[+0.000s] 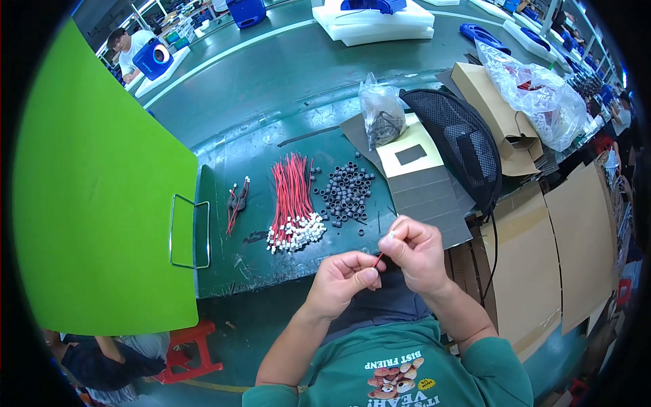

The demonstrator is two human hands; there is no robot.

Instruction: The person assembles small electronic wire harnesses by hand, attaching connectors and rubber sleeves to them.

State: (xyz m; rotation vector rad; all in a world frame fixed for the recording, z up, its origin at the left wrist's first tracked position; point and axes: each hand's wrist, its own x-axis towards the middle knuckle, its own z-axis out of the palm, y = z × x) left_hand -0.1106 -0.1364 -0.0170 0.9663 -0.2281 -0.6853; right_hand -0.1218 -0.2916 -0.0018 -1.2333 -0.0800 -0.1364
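Note:
My left hand and my right hand meet just past the table's front edge, both with fingers pinched. Between them runs a short red wire lead; a small white tip shows at my right fingertips. A bundle of red and black wire leads lies left of my hands, its white connectors toward me. Beside it spreads a pile of small black rings. Farther left lie a few leads with black pieces around them. My fingers hide most of the held lead.
A green board with a metal handle borders the left side. Dark cardboard, a bag of black parts and a black mesh case lie right. Cardboard sheets flank me. Another person sits far left.

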